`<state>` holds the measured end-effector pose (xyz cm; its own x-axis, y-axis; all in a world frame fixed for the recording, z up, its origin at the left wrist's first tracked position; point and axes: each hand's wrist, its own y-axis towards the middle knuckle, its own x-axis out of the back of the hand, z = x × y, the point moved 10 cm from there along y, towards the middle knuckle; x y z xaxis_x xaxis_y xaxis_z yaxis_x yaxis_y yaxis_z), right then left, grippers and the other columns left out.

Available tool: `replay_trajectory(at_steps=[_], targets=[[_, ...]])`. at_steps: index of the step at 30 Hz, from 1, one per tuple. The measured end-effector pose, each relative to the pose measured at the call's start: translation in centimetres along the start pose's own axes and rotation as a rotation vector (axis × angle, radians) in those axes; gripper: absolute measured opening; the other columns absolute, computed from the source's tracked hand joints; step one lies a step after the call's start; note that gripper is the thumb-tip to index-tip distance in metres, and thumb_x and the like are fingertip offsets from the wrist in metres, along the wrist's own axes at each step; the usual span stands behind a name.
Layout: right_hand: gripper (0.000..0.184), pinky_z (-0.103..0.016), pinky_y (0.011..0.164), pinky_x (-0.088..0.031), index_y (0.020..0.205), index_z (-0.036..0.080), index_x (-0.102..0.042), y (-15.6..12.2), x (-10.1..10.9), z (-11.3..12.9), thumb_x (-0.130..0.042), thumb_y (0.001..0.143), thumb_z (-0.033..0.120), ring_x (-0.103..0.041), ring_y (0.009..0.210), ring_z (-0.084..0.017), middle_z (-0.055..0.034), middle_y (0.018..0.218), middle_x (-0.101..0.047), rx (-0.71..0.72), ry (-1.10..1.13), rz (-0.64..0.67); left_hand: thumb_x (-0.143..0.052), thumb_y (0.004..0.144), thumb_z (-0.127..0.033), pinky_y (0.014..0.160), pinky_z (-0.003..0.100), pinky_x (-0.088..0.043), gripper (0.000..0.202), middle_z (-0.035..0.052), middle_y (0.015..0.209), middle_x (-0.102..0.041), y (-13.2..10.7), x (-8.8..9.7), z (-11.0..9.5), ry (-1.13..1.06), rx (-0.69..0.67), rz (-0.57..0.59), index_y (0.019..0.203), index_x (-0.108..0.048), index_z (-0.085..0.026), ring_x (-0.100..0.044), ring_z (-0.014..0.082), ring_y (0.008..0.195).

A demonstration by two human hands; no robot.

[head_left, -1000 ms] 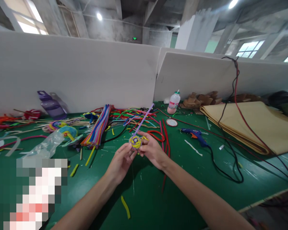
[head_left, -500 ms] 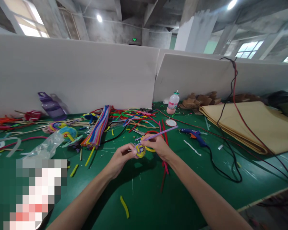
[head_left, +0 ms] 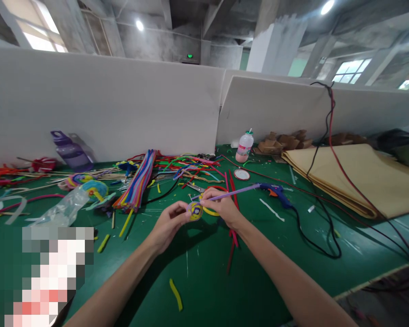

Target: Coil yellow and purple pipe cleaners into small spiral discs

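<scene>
Between finger and thumb of my left hand [head_left: 171, 223] is a small round coil of yellow and purple pipe cleaner [head_left: 195, 211]. My right hand [head_left: 222, 207] pinches a purple pipe cleaner [head_left: 237, 191] close to the coil, its free length slanting up to the right. That strip curves along the coil's upper edge. Behind my right hand lie scissors [head_left: 195, 186], partly hidden. A yellow ring-like loop [head_left: 209, 212] shows between my hands. Red pipe cleaners [head_left: 234, 186] lie just past my right hand.
A blue glue gun [head_left: 279, 194] with a black cord lies at right. Bundled pipe cleaners [head_left: 140, 181] lie left of centre. A pink-white bottle [head_left: 244, 147], a purple bottle [head_left: 71, 152] and folded brown paper [head_left: 347, 177] stand or lie along the back. Yellow scraps [head_left: 176, 294] dot the green table.
The coil has shifted slightly left and turned in my left hand. My right hand has slid the purple strip, whose free end now reaches farther right, in front of the glue gun's tip.
</scene>
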<state>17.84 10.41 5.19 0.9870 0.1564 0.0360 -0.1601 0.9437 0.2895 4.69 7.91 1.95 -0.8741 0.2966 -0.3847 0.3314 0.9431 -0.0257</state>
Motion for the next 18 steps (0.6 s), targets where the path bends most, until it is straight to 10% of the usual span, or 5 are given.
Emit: replay_trajectory(at_steps=[9, 13, 18], targets=[[0.007, -0.027, 0.067, -0.037, 0.064, 0.019, -0.063, -0.1, -0.3, 0.1, -0.066, 0.067, 0.025, -0.051, 0.073, -0.014, -0.0001, 0.074, -0.056, -0.006, 0.012, 0.011, -0.072, 0.064, -0.021, 0.066, 0.023, -0.048, 0.024, 0.0028, 0.080, -0.066, 0.2, 1.7, -0.7, -0.001, -0.092, -0.163, 0.086, -0.064, -0.017, -0.061, 0.0155, 0.075], [0.012, -0.026, 0.064, -0.035, 0.063, 0.018, -0.062, -0.1, 0.8, -2.0, -0.065, 0.067, 0.028, -0.047, 0.065, -0.012, 0.0014, 0.066, -0.054, -0.135, 0.188, -0.085, -0.068, 0.066, -0.019, 0.086, 0.028, -0.044, 0.029, 0.0060, 0.104, -0.061, -1.4, 1.8, -4.7, 0.229, -0.396, -0.286, 0.095, -0.066, -0.020, -0.055, 0.0222, 0.102], [0.017, -0.024, 0.060, -0.033, 0.062, 0.016, -0.061, -0.3, 0.5, -2.9, -0.067, 0.065, 0.031, -0.044, 0.061, -0.010, 0.0019, 0.060, -0.052, -0.216, 0.221, -0.086, -0.067, 0.065, -0.010, 0.103, 0.043, -0.029, 0.035, 0.0077, 0.112, -0.058, -3.0, -1.0, -7.4, 0.792, -0.747, -0.164, 0.097, -0.067, -0.025, -0.044, 0.0280, 0.116]])
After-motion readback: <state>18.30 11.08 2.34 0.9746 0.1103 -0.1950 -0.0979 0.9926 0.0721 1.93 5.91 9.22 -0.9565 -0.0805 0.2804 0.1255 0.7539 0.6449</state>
